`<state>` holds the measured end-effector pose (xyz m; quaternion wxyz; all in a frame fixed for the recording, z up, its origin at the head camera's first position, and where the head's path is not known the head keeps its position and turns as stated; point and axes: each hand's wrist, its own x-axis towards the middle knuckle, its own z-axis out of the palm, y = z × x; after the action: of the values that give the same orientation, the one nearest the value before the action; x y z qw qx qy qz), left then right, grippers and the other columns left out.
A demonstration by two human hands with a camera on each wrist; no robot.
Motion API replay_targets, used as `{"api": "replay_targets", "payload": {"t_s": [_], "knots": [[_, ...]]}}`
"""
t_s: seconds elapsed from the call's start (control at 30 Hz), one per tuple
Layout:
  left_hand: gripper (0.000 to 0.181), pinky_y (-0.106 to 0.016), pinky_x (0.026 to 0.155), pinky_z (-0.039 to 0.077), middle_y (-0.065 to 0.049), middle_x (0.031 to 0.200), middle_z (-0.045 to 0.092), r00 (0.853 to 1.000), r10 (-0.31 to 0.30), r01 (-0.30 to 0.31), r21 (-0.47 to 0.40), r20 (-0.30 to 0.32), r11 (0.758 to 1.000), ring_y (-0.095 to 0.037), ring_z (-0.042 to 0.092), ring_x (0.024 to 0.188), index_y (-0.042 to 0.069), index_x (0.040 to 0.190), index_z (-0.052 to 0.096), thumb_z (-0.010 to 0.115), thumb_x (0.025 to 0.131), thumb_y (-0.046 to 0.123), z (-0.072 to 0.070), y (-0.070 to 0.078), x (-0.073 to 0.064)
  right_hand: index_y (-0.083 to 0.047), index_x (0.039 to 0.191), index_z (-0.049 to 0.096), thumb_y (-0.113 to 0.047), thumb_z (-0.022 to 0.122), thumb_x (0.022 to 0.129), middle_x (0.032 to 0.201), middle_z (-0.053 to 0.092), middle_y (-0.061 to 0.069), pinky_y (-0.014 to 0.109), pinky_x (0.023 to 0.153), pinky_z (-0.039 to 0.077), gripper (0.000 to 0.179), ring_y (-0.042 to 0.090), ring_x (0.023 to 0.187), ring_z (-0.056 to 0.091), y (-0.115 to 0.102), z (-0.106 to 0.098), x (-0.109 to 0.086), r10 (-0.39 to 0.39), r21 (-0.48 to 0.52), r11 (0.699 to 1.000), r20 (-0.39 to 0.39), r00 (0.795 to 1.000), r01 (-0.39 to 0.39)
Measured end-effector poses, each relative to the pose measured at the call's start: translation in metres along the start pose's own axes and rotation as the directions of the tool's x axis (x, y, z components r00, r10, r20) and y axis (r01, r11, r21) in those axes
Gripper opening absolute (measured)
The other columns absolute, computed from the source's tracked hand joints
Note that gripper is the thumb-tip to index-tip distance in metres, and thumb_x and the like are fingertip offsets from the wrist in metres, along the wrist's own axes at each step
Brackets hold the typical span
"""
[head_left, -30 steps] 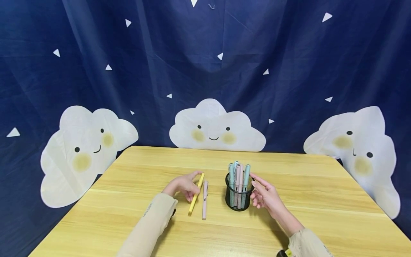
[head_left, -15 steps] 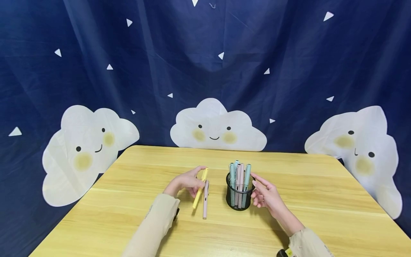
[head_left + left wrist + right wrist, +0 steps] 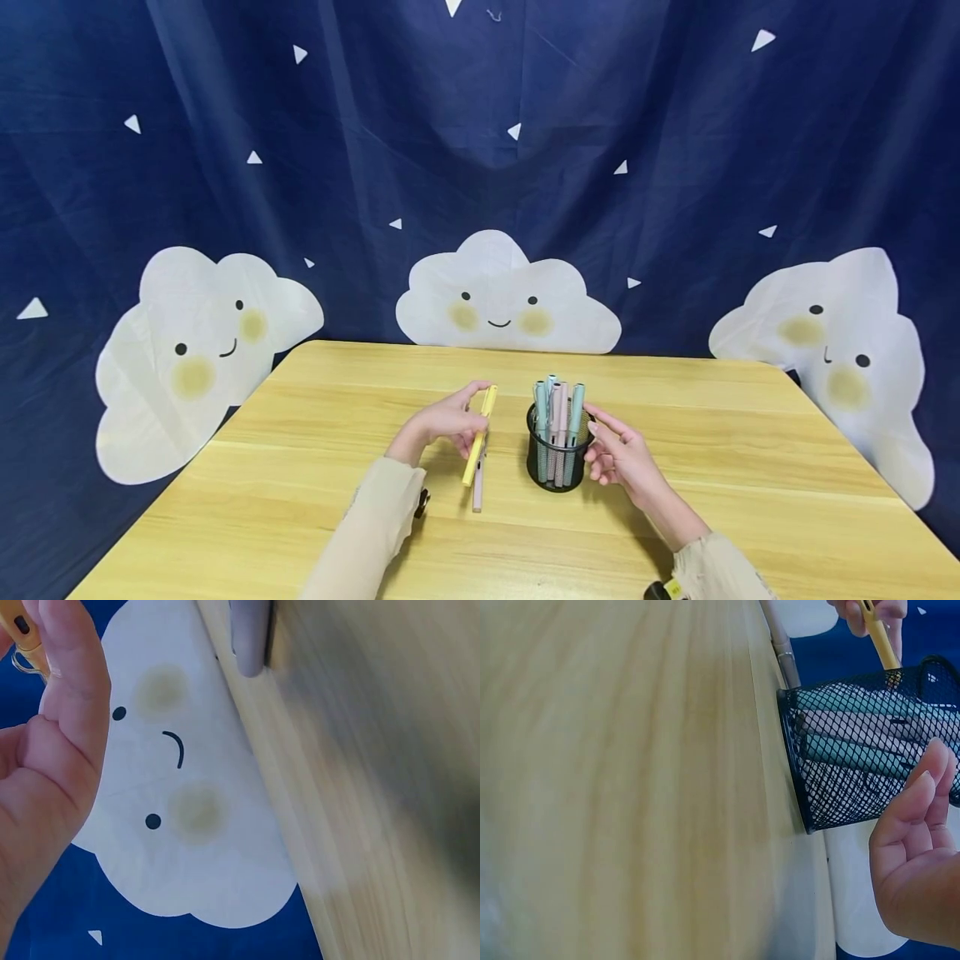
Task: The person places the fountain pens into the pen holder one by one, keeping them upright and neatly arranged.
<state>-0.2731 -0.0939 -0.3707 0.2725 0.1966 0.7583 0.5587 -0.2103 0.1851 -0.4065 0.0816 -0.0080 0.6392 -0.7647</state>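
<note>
My left hand [image 3: 447, 421] pinches a yellow pen [image 3: 480, 437] between thumb and fingers, tilted and raised off the table. Just under it lies a pale pink pen [image 3: 477, 493], partly covered by the yellow one. In the left wrist view the yellow pen [image 3: 21, 626] shows at the upper left corner beside the fingers. A black mesh pen holder [image 3: 536, 462] stands upright to the right, with several teal and pink pens [image 3: 558, 417] in it. At its right side, my right hand [image 3: 626, 462] touches the rim with thumb and index finger extended, the other fingers loosely bent.
The wooden table [image 3: 300, 467] reaches back to a dark blue curtain [image 3: 360, 167] printed with white clouds and triangles. A small black and yellow item [image 3: 663, 590] shows at the right sleeve.
My left hand has lifted the yellow pen and carried it rightward, over the pink pen. The right hand and the pen holder have stayed in place.
</note>
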Motion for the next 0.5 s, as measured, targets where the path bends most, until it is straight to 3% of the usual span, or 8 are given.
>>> {"api": "replay_targets", "payload": {"t_s": [0.23,0.5], "knots": [[0.080,-0.038,0.048,0.053,-0.011,0.063,0.055,0.999,0.045,-0.044,-0.004,0.005,0.999,-0.019,0.054,0.043,0.013,0.140,0.014,0.051,0.070,-0.002,0.0025,0.0021,0.0016,-0.016,0.139,0.033,-0.028,0.054,0.089,0.059,0.056,0.004,0.019,0.039,0.042,0.055,0.010,0.042,0.050,0.0010,0.0005,-0.0002,0.000,-0.003,1.000,0.003,1.000,0.000],[0.081,-0.040,0.050,0.053,-0.014,0.073,0.054,0.996,0.094,-0.093,-0.092,0.008,0.991,-0.023,0.058,0.048,0.017,0.140,0.015,0.052,0.073,-0.010,0.0077,0.0088,0.0003,-0.016,0.138,0.033,-0.028,0.054,0.089,0.060,0.056,0.004,0.019,0.039,0.042,0.055,0.010,0.042,0.050,0.0004,0.0007,-0.0002,0.000,-0.005,1.000,0.005,1.000,0.000]]}}
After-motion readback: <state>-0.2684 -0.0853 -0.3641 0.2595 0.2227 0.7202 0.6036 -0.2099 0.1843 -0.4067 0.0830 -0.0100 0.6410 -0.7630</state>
